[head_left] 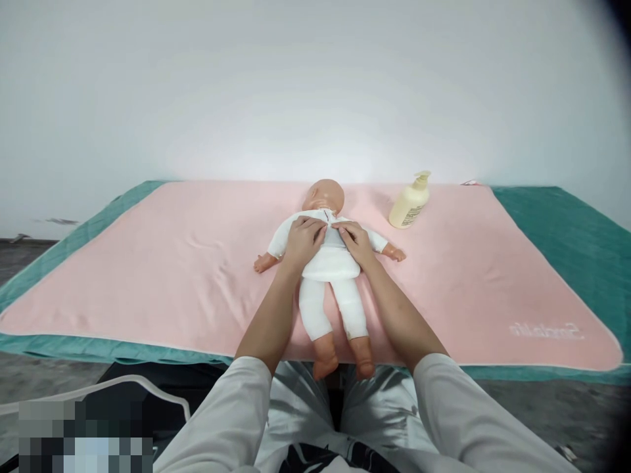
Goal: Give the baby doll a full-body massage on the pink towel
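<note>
A baby doll [331, 265] with a white cloth body and bare plastic head, hands and feet lies in front of me, its head away from me and turned so the face does not show. My left hand [304, 240] rests on the left side of its upper body, fingers laid on the cloth. On the other side, my right hand [355, 239] lies flat in the same way, fingertips close to those of the left. Neither hand grasps anything that I can see. A dark slit shows in the cloth near the neck.
The doll lies on a pink mat [207, 263] spread over a green cover [557, 230]. A cream pump bottle [410, 202] stands to the right of the doll's head. Behind the table rises a pale wall [315, 92]. A white curved tube or frame [133, 380] is at lower left.
</note>
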### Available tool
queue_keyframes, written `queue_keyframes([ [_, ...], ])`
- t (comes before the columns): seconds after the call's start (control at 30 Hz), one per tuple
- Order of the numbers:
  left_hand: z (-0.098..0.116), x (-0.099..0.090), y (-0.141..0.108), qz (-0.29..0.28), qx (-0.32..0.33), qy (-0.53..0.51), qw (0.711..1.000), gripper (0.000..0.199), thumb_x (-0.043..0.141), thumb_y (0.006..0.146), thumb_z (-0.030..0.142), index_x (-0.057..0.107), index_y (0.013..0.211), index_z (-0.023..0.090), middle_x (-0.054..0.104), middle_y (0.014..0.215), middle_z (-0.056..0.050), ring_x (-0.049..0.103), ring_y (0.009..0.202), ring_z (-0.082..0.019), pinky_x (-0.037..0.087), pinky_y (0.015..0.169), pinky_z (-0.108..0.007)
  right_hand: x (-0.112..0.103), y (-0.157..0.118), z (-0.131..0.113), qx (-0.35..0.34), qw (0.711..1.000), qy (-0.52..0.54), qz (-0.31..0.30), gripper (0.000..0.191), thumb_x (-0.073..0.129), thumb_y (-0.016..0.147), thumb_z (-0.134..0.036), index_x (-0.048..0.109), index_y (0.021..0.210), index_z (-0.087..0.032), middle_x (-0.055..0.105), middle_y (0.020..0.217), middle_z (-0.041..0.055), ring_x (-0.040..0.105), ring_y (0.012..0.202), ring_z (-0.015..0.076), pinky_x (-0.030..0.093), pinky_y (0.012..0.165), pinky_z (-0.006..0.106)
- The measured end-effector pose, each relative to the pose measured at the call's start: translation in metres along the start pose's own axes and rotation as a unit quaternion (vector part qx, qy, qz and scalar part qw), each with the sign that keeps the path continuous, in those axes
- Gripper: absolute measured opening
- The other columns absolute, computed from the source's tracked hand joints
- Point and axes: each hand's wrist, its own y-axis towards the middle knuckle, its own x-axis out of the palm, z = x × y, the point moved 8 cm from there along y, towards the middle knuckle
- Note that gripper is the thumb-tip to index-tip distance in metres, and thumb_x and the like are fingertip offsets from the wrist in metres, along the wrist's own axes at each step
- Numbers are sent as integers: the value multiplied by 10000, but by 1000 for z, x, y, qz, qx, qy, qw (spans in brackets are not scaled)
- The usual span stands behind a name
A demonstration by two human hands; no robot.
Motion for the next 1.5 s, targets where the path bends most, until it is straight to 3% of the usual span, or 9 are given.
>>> queue_keyframes([
  [0.33, 2, -2, -1, -3, 10, 8, 1000, 304, 453, 958, 295, 712, 1073, 186, 735, 1082, -64, 589, 1013, -254, 450, 955, -442, -1, -3, 8, 48, 998, 27, 14, 371, 468, 955, -520, 735, 1029, -273, 753, 1080, 31, 659, 1067, 210, 493, 1004, 415],
  [0.47, 1, -6, -2, 15, 8, 20, 1000, 331, 458, 955, 321, 685, 1156, 189, 711, 1167, -72, 569, 1126, -273, 428, 1010, -462, -3, -4, -1, 13, 999, 40, 16, 381, 452, 962, -522, 718, 1094, -284, 724, 1169, 39, 612, 1179, 201, 453, 1082, 415],
  [0.63, -2, 2, -2, -18, 4, 27, 999, 353, 444, 961, 325, 658, 1205, 186, 694, 1214, -86, 554, 1207, -283, 401, 1050, -481, 3, -2, 1, 21, 999, 25, -22, 441, 441, 953, -561, 652, 1228, -288, 660, 1295, 49, 552, 1268, 202, 397, 1145, 420],
  [0.87, -4, 10, -1, -53, -3, 34, 998, 345, 440, 961, 303, 660, 1200, 188, 699, 1204, -84, 548, 1220, -290, 398, 1053, -499, 7, -1, 10, 59, 997, 25, -38, 465, 432, 946, -580, 666, 1195, -264, 682, 1240, 62, 593, 1205, 203, 427, 1109, 410],
  [1.03, -6, 9, -5, -39, -5, 17, 999, 347, 436, 968, 319, 655, 1205, 192, 688, 1228, -76, 548, 1236, -277, 393, 1083, -491, 5, -2, 10, 70, 995, 55, -42, 467, 435, 946, -580, 662, 1205, -264, 669, 1281, 56, 585, 1239, 199, 409, 1139, 414],
  [1.17, -7, -2, -13, 1, -5, -31, 999, 372, 438, 973, 349, 595, 1286, 220, 607, 1355, -83, 522, 1291, -244, 397, 1112, -471, 5, -8, 4, 50, 995, 63, -62, 472, 441, 947, -576, 628, 1264, -280, 595, 1396, 42, 509, 1344, 194, 354, 1194, 418],
  [1.27, -6, -16, -22, 44, -14, -50, 998, 383, 412, 987, 388, 574, 1297, 233, 561, 1398, -93, 500, 1309, -228, 404, 1110, -458, -3, -17, -3, 25, 999, 33, -33, 466, 435, 949, -574, 652, 1231, -273, 573, 1415, 57, 477, 1367, 209, 335, 1202, 438],
  [1.37, 1, -26, -36, 71, -15, -58, 996, 362, 376, 999, 391, 624, 1206, 226, 612, 1310, -99, 530, 1254, -225, 424, 1078, -454, -17, -30, -11, 24, 999, 1, 30, 443, 425, 955, -564, 693, 1148, -269, 607, 1344, 76, 514, 1308, 227, 366, 1170, 464],
  [1.5, 18, -29, -66, 59, 10, -95, 994, 322, 398, 989, 362, 686, 1014, 221, 688, 1127, -91, 606, 1089, -217, 459, 1008, -460, -32, -56, -22, 38, 995, 11, 94, 396, 437, 957, -530, 722, 1059, -274, 631, 1207, 78, 569, 1204, 240, 445, 1094, 462],
])
